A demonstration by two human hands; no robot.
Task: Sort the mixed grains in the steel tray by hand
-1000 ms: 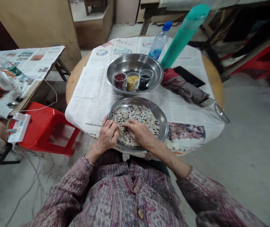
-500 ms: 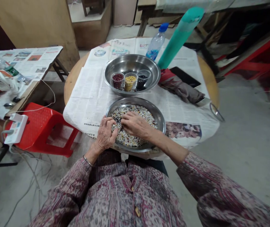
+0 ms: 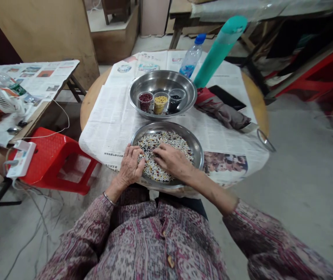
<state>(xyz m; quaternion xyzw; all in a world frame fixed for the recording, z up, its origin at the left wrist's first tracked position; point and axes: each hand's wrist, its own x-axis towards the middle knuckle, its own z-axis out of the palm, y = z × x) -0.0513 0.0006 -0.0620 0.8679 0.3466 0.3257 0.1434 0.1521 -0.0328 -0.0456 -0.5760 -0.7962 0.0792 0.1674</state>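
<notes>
A shallow steel basin [image 3: 197, 149] in front of me holds white grains mixed with yellow, dark red and black ones [image 3: 169, 175]. My left hand [image 3: 130, 165] rests at its left edge, fingers curled over the rim and thumb at the near side. Over the middle of the grains, my right hand [image 3: 170, 159] reaches in with bent fingertips drawn together among them; anything pinched there is too small to make out. Behind stands a deeper steel basin [image 3: 163, 77] with three clear cups: dark red beans [image 3: 145, 102], yellow grains [image 3: 160, 103] and black beans [image 3: 175, 101].
Newspaper [image 3: 108, 116] covers the round table. Behind the basins stand a water bottle [image 3: 191, 58] and a tall green object [image 3: 220, 52]; a folded umbrella [image 3: 225, 109] and a dark flat object [image 3: 227, 97] lie right. A red stool [image 3: 52, 155] carries a power strip [image 3: 22, 159].
My right hand has shifted slightly right and nearer to me over the grains, its fingers a little less tightly bunched. My left hand stays at the basin's rim.
</notes>
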